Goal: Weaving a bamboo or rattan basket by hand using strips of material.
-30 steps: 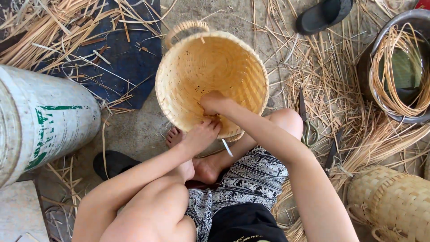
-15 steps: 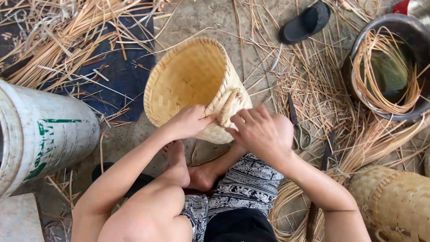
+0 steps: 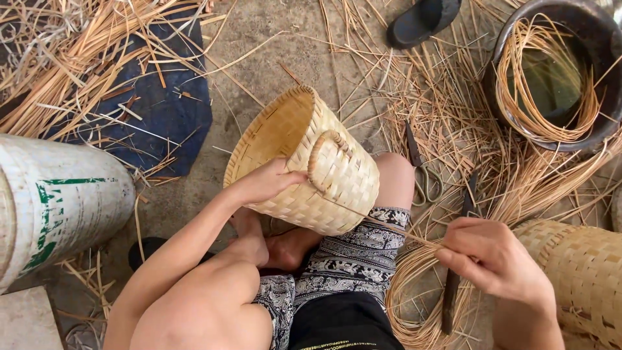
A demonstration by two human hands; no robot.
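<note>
A woven bamboo basket (image 3: 337, 178) lies tilted on my knee, its open mouth facing up and left, a small loop handle on its side. My left hand (image 3: 262, 183) grips the basket's rim near that handle. My right hand (image 3: 495, 256) is out to the right of the basket, pinching a thin cane strip (image 3: 382, 223) that runs taut from the handle to my fingers. A dark-handled tool (image 3: 451, 291) hangs below that hand.
A white sack (image 3: 58, 201) lies at the left. A dark basin (image 3: 557, 71) holds coiled cane strips. Scissors (image 3: 421, 175), a black sandal (image 3: 421, 19), another woven basket (image 3: 583, 272), a blue cloth (image 3: 162, 110) and loose straw surround me.
The basket has turned from mouth-up onto its side and shifted right. My right hand has left the basket and drawn the cane strip out to the right.
</note>
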